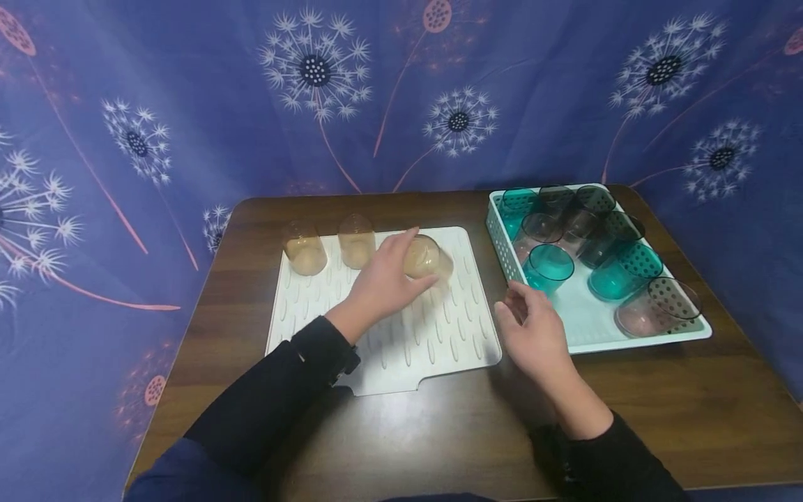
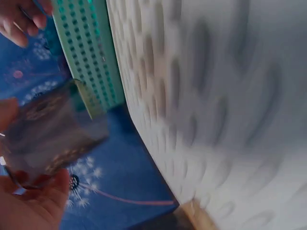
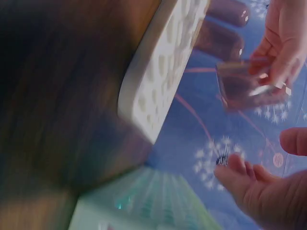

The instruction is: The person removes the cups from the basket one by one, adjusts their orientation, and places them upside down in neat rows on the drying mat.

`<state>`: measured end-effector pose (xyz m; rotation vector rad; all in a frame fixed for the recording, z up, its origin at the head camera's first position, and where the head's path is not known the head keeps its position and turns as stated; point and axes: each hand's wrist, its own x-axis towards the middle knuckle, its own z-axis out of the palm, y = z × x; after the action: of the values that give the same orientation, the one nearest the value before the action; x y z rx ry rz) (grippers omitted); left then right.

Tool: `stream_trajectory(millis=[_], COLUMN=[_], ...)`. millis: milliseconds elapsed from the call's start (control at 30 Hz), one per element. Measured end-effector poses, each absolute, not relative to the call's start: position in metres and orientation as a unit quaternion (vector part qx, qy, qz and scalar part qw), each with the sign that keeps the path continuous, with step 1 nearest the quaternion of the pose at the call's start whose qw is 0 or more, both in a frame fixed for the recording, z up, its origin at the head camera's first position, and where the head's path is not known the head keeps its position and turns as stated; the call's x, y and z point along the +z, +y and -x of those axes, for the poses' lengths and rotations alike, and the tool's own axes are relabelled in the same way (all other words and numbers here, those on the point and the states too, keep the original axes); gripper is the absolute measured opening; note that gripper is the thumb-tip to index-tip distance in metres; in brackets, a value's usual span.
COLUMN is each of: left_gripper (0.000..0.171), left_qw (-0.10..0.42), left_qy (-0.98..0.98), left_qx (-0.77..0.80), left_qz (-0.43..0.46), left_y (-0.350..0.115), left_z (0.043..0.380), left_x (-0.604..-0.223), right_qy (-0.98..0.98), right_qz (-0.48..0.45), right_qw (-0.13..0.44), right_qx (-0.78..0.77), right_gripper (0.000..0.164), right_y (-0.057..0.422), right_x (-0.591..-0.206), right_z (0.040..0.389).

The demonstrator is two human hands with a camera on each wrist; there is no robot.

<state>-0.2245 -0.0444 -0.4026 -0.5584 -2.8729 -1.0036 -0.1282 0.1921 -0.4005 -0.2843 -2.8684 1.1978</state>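
Note:
My left hand (image 1: 385, 275) holds an amber drinking glass (image 1: 422, 256), thumb on the near side and fingers on the far side. In the left wrist view the same see-through glass (image 2: 55, 127) is between thumb and fingers, over the white ridged draining tray (image 1: 389, 373). The right wrist view shows the glass (image 3: 247, 86) apart from the tray's surface. My right hand (image 1: 536, 331) hovers between the tray and a pale green basket (image 1: 583, 341), its fingers loosely curved with nothing in them.
Two amber glasses (image 1: 305, 251) stand at the tray's back left. Teal glasses (image 1: 548, 268), grey glasses (image 1: 607, 244) and a pinkish glass (image 1: 649, 310) fill much of the basket on the right. A patterned blue cloth (image 1: 389, 84) hangs behind the brown table (image 1: 389, 446).

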Motion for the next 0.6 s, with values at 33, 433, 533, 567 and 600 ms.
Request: stream_trajectory(millis=[33, 433, 533, 567, 600], left_gripper=[0.089, 0.088, 0.088, 0.088, 0.088], left_qw=[0.016, -0.021, -0.034, -0.034, -0.035], left_qy=[-0.936, -0.964, -0.966, -0.967, -0.968], left_qx=[-0.308, -0.240, -0.235, -0.231, -0.227], left_qz=[0.171, 0.112, 0.099, 0.098, 0.098], left_y=[-0.043, -0.031, -0.029, -0.029, -0.028], left_z=[0.233, 0.296, 0.303, 0.304, 0.305], left_x=[-0.403, -0.413, -0.413, -0.412, -0.411], right_qy=[-0.927, -0.959, -0.962, -0.963, -0.964], right_qz=[0.086, 0.088, 0.081, 0.078, 0.075], right_qw=[0.028, 0.089, 0.085, 0.082, 0.082], right_qx=[0.363, 0.254, 0.246, 0.243, 0.242], right_gripper=[0.056, 0.058, 0.059, 0.059, 0.060], right_y=[0.196, 0.233, 0.243, 0.246, 0.249], right_x=[-0.401, -0.405, -0.406, -0.405, -0.404], right_z=[0.128, 0.127, 0.128, 0.129, 0.130])
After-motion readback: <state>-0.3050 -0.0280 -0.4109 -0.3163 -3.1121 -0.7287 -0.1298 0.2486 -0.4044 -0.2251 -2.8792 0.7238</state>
